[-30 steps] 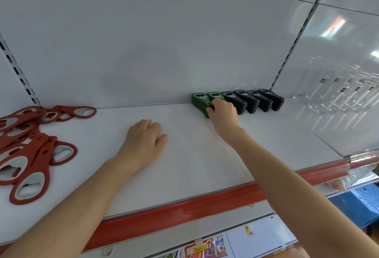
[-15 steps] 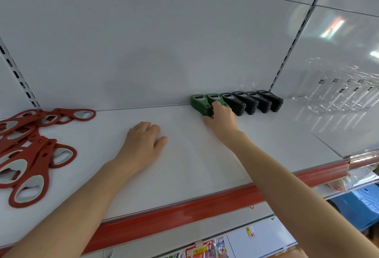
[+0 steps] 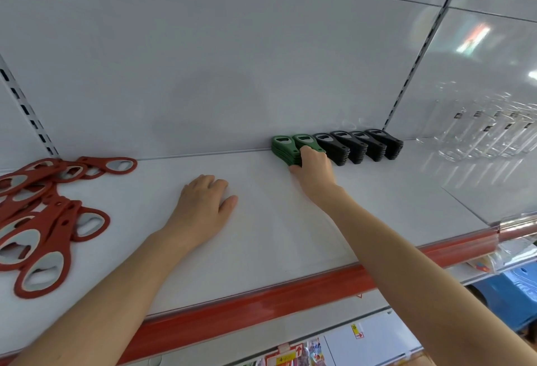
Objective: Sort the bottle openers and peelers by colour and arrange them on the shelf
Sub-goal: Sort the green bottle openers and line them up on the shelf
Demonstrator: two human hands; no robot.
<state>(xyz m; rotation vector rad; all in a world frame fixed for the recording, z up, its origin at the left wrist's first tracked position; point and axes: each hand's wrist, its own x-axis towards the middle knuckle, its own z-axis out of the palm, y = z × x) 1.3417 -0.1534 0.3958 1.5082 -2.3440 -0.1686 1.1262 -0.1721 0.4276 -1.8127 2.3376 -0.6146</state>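
Observation:
Two stacks of green bottle openers stand against the back wall of the white shelf. Several stacks of black bottle openers continue the row to their right. My right hand reaches to the front of the green stacks, fingers curled against the right one. My left hand rests flat, palm down, on the shelf's middle and holds nothing. A loose pile of red bottle openers lies at the left end of the shelf.
A red price rail runs along the shelf's front edge. Clear glass items stand at the far right behind a slotted upright. Below the shelf are packaged goods and a blue crate.
My right hand has shifted slightly at the front of the green stacks. My left hand has stayed flat on the shelf.

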